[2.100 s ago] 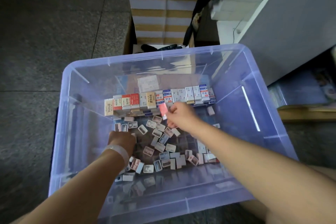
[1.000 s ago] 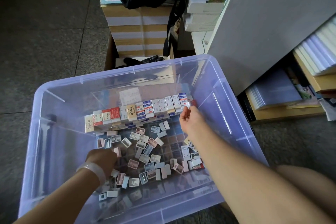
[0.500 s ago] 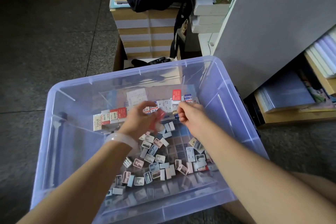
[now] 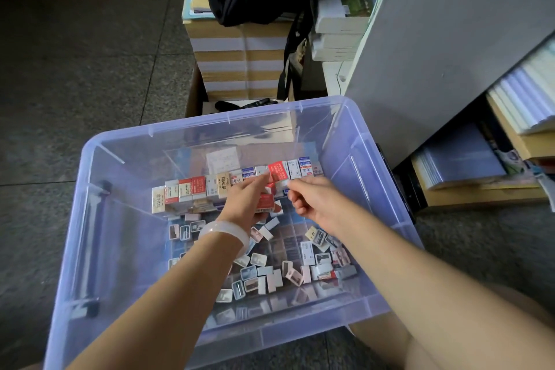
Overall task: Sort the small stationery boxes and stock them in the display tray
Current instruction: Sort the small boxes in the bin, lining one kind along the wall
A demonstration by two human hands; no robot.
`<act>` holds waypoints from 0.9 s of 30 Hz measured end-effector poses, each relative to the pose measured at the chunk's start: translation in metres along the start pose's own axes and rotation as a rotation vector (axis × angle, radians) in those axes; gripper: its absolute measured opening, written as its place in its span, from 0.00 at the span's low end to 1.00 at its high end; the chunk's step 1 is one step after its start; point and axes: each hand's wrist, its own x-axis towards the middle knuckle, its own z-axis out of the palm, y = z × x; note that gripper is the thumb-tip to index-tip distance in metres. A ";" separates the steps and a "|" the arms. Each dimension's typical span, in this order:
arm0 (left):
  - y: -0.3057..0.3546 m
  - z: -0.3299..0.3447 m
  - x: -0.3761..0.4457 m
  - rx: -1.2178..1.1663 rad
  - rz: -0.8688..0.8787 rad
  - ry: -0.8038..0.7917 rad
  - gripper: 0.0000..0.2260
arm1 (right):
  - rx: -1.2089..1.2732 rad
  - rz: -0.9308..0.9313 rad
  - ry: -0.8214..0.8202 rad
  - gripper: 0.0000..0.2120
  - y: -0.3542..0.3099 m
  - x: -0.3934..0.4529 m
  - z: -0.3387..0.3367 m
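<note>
Red box (image 4: 277,170) sits between my 2 hands: left hand (image 4: 244,204) pinches it, right hand (image 4: 313,200) curls beside, apparently holding nothing.

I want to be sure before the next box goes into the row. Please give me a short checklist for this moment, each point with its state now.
1. Box in hand: ok. The left hand holds red boxes in its fingers.
2. Second hand free to help: cannot tell. The right hand has curled fingers at the row, and a grip is not clear.
3. Row upright: not ok. One red box stands tilted and higher than the standing row.
4. Free slot for the next box: cannot tell, the hands hide that part.
5. Loose boxes left to sort: ok, many loose boxes lie on the bottom of the clear bin.
</note>
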 end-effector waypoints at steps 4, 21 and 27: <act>-0.002 0.002 -0.003 0.084 0.016 -0.079 0.08 | -0.055 -0.013 -0.021 0.10 0.003 -0.006 0.000; 0.007 0.014 -0.010 -0.054 -0.032 -0.271 0.09 | -0.046 -0.162 0.270 0.05 -0.005 -0.025 -0.024; 0.001 0.042 0.031 0.391 0.114 -0.058 0.04 | 0.488 0.073 0.176 0.06 0.003 -0.056 -0.024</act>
